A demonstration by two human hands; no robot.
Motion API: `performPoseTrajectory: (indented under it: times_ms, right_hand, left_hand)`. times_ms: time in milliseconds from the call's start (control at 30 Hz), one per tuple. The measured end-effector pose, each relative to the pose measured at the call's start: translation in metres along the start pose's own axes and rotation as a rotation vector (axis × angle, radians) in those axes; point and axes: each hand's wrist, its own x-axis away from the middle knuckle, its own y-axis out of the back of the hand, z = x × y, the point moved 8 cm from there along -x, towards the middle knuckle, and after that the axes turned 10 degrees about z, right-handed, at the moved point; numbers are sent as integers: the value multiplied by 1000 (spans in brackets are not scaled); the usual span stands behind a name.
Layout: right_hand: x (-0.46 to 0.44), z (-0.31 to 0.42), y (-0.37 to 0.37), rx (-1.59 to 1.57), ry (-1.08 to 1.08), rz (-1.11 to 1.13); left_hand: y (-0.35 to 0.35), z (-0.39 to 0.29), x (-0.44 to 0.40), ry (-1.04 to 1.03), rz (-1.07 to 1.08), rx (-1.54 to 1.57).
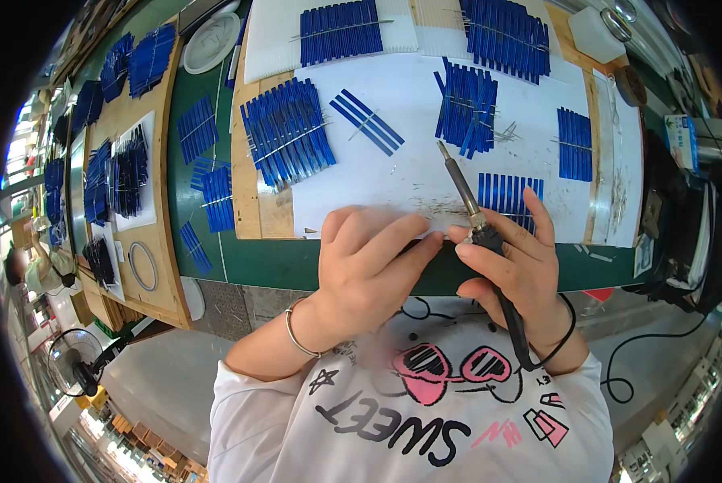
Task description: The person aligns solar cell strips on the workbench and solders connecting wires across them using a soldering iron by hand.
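Observation:
My right hand [526, 266] is closed round a soldering iron [466, 191], its metal tip pointing up and away over the white sheet. My left hand [369, 262] has its thumb and fingers pinched together just left of the right fingertips. Whatever lies in that pinch is too small or hidden to name. Just beyond my right hand lies a row of blue solar cell strips [497, 189], partly covered by the fingers. Farther off, four-or-fewer strips are replaced by a small joined set [366, 122], crossed by a thin metal ribbon.
Stacks of blue strips lie on the board [288, 145], with more at the back [342, 32] and right [575, 145]. Loose wire bits [507, 131] are scattered on the white sheet [361, 189]. A black cord [618, 354] hangs at right. A fan [75, 361] stands lower left.

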Motion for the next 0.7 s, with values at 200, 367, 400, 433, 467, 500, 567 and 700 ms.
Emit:
performPoseTrajectory:
  times_ms: [200,367,400,433,467,500,567,700]
  right_hand:
    - [4,-5,10,-38,-26,-28]
    - [23,-20,33,-295,-99,-277]
    - [28,-23,36,-379,-116,-330]
    - [25,-20,39,-334,-102,-284]
    - [24,-18,42,-333,-103,-286]
    - [21,-13,42,-316,-86,-246]
    - [17,-6,36,-286,-77,-255]
    - [4,15,36,-169,6,-79]
  left_hand:
    - [-2,-4,2,-65,0,-9]
    - [-1,-6,4,-119,-13,-25]
    - [1,-7,3,-120,-4,-5]
    - [3,-8,1,-122,5,15]
    - [4,-13,0,-124,5,15]
    - [5,-9,0,-13,-18,242]
    - [9,-8,-1,100,-39,470]
    - [-31,9,8,714,235,1447]
